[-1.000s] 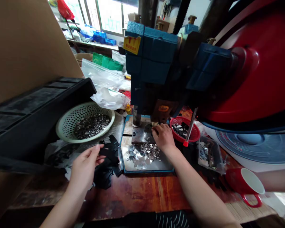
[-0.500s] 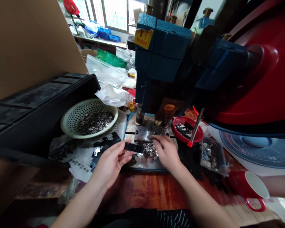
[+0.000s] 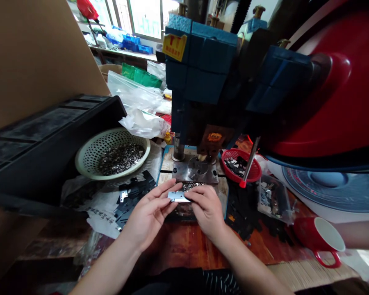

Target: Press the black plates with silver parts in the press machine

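Between my two hands is a small flat metal plate (image 3: pixel 178 196), its upper face shining pale and showing small holes. My left hand (image 3: pixel 152 211) pinches its left end, and my right hand (image 3: pixel 207 209) grips the right end with thumb and fingers. Just behind them is the steel die block (image 3: pixel 184 171) of a blue press (image 3: pixel 203 65). Small shiny metal bits (image 3: pixel 192 185) lie in front of the block, partly hidden by my fingers. To the left of my left hand is a pile of dark flat plates (image 3: pixel 135 190).
A pale green basket (image 3: pixel 83 164) of small metal pieces stands at left, beside a black crate (image 3: pixel 49 131). At right are a red basket (image 3: pixel 256 174), a clear plastic box (image 3: pixel 276 205), a red mug (image 3: pixel 307 235) and a metal lever (image 3: pixel 250 162) with a red tip.
My right hand has come away from the die and taken hold of the plate's right end. The plate has tilted, so its face now looks bright instead of black.
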`<state>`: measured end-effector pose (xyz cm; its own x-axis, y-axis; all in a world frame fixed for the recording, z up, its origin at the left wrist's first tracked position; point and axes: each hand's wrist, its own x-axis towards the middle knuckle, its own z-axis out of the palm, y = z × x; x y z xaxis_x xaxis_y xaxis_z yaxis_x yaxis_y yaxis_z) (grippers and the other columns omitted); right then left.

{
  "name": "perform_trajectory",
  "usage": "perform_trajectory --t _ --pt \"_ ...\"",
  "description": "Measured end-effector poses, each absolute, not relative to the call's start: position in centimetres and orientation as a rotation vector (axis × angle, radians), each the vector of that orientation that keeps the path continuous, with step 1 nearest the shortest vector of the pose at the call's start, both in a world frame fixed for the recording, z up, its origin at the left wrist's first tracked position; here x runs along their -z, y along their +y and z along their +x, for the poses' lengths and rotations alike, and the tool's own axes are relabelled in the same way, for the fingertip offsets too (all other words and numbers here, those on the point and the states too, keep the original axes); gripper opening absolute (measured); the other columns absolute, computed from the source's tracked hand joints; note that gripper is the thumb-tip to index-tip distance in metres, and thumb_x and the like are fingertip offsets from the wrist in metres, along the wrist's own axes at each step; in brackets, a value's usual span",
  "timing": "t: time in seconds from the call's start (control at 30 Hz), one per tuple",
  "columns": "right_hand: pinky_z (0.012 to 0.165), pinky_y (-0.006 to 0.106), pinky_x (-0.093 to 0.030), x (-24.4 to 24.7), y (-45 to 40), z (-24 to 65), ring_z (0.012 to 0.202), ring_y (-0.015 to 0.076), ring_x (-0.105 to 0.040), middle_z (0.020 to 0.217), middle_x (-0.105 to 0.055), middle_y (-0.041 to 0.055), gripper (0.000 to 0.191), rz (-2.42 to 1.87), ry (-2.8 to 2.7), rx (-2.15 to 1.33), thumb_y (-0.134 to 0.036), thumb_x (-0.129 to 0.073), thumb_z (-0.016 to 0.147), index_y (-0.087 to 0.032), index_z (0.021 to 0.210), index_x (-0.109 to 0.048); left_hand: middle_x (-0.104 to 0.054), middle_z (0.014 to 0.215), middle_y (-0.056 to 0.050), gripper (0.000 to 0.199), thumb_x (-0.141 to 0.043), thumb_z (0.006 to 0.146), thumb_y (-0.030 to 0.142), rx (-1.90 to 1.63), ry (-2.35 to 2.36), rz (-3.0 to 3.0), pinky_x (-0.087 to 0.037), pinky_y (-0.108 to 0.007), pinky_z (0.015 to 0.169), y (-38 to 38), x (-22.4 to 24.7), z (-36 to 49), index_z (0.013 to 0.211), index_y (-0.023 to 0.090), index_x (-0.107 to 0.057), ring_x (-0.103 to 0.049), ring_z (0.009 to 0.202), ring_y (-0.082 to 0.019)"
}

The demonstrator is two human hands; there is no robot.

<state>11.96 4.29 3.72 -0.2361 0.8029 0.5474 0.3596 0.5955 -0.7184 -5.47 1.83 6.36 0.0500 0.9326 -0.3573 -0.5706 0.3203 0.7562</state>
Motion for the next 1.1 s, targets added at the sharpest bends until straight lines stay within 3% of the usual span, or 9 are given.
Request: perform_trajectory --t 0.17,0.3,0.4,0.53,0.67,0.9,1.1 --pt "0.083 0.032 -0.050 -3.5 4.2 12.0 0.090 0.0175 -0.064 0.097 -0.070 0.0040 0.030 -1.080 -1.561 -0.950 -0.023 -0.044 0.089 -0.026 0.112 -0.064 -0.065 0.120 -0.007 0.042 -0.065 0.070 0.011 -1.219 1.014 0.483 -0.054 -0.018 0.079 1.9 -6.3 -4.8 0.111 0.020 -0.066 -0.060 0.109 -0.018" --pt "0.076 0.030 -0.052 -3.3 4.8 11.9 0.084 0.0187 -0.066 0.095 -0.071 0.0037 0.026 -1.179 -1.472 -1.162 -0.031 -0.054 0.085 -0.022 0.106 -0.067 -0.067 0.116 -0.008 0.044 -0.067 0.071 0.020 -1.235 1.117 0.650 -0.053 -0.027 0.083 2.7 -5.3 -4.2 0.115 0.018 -0.064 -0.061 0.108 -0.021" --pt "0.080 0.030 -0.050 -3.2 6.1 12.4 0.087 0.0184 -0.065 0.094 -0.071 0.0035 0.020 -1.200 -1.551 -1.033 -0.027 -0.054 0.085 -0.022 0.098 -0.069 -0.070 0.106 -0.008 0.037 -0.066 0.074 0.028 -1.225 1.312 1.008 -0.050 -0.035 0.087 4.5 -4.4 -3.5 0.110 0.018 -0.066 -0.064 0.098 -0.023" --pt "0.083 0.033 -0.045 -3.1 9.1 13.6 0.089 0.0199 -0.060 0.089 -0.069 0.0039 0.019 -1.261 -1.708 -0.613 -0.021 -0.052 0.085 -0.022 0.092 -0.070 -0.071 0.095 -0.004 0.023 -0.057 0.082 0.030 -1.193 1.532 1.573 -0.048 -0.036 0.085 8.2 -3.8 -2.4 0.098 0.021 -0.069 -0.064 0.089 -0.022" --pt "0.083 0.034 -0.045 -3.1 12.3 14.2 0.090 0.0214 -0.058 0.089 -0.067 0.0053 0.014 -1.302 -1.754 -0.387 -0.020 -0.057 0.083 -0.020 0.091 -0.069 -0.067 0.089 -0.004 0.017 -0.057 0.081 0.028 -1.231 1.573 1.816 -0.047 -0.038 0.085 11.7 -3.8 -1.4 0.088 0.021 -0.071 -0.060 0.089 -0.023" --pt "0.093 0.036 -0.043 -1.7 15.1 13.9 0.100 0.0214 -0.056 0.099 -0.061 0.0079 0.013 -1.279 -1.603 -0.537 -0.020 -0.058 0.078 -0.018 0.087 -0.068 -0.067 0.091 -0.006 0.017 -0.058 0.075 0.023 -1.228 1.554 1.803 -0.043 -0.041 0.093 15.2 -2.8 -1.2 0.086 0.021 -0.071 -0.058 0.097 -0.024" --pt "0.086 0.032 -0.048 -0.5 16.0 13.9 0.093 0.0185 -0.060 0.097 -0.064 0.0053 0.020 -1.255 -1.557 -0.706 -0.022 -0.055 0.078 -0.018 0.095 -0.065 -0.071 0.093 -0.004 0.028 -0.052 0.073 0.021 -1.119 1.462 1.685 -0.049 -0.036 0.088 16.0 -2.5 -1.1 0.093 0.019 -0.070 -0.063 0.091 -0.021"
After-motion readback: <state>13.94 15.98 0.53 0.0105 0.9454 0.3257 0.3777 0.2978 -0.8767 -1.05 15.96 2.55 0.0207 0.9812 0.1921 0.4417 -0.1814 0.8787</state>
